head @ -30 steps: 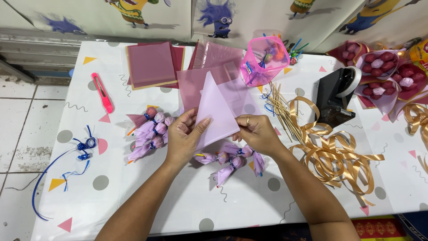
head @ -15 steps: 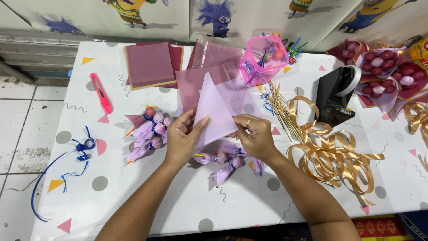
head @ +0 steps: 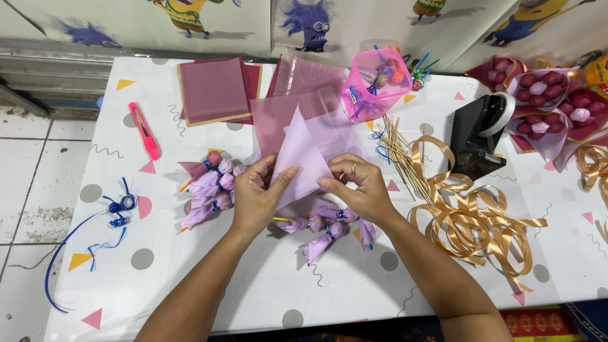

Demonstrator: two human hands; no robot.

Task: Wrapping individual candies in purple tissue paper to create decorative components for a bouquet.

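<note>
Both hands hold a pale lilac sheet of wrapping paper, folded into a pointed shape, above the middle of the table. My left hand pinches its lower left edge and my right hand, with a ring on one finger, pinches its lower right edge. Under the hands lie a few small lilac-wrapped candy sticks. A larger bunch of the same wrapped sticks lies just left of my left hand.
Maroon paper squares and sheer pink sheets lie at the back. A pink cutter, blue ribbon, pink basket, wooden skewers, gold ribbon, black tape dispenser and finished bouquets surround them.
The hands have hardly moved; the fingers have shifted slightly along the lower edge of the lilac sheet, which stays in the same place.
</note>
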